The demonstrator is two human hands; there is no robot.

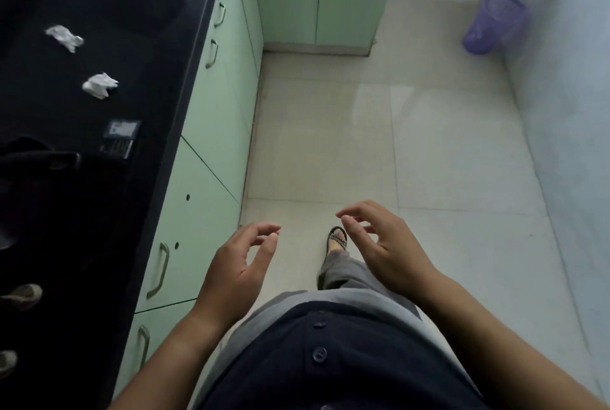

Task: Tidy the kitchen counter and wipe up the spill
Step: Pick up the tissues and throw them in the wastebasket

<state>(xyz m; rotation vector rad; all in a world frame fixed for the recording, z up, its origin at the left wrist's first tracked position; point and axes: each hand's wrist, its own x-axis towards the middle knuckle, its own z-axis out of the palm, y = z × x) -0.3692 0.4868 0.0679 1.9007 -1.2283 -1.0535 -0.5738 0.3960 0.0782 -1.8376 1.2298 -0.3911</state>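
The black kitchen counter (138, 56) runs along the left side. Two crumpled white tissues lie on it: one (65, 37) farther back, the other (99, 85) nearer. A small dark box (120, 139) with a label sits closer to the counter's edge. My left hand (237, 264) and my right hand (379, 244) hang over the floor in front of my body, away from the counter. Both hold nothing, fingers loosely curled and apart. No spill is visible on the dark surface.
Pale green cabinet doors (211, 132) with metal handles stand below the counter. A purple mesh waste bin (495, 25) stands in the far right corner on the tiled floor (429, 145). Dark items (36, 158) and two pale round objects (23, 295) sit on the near counter.
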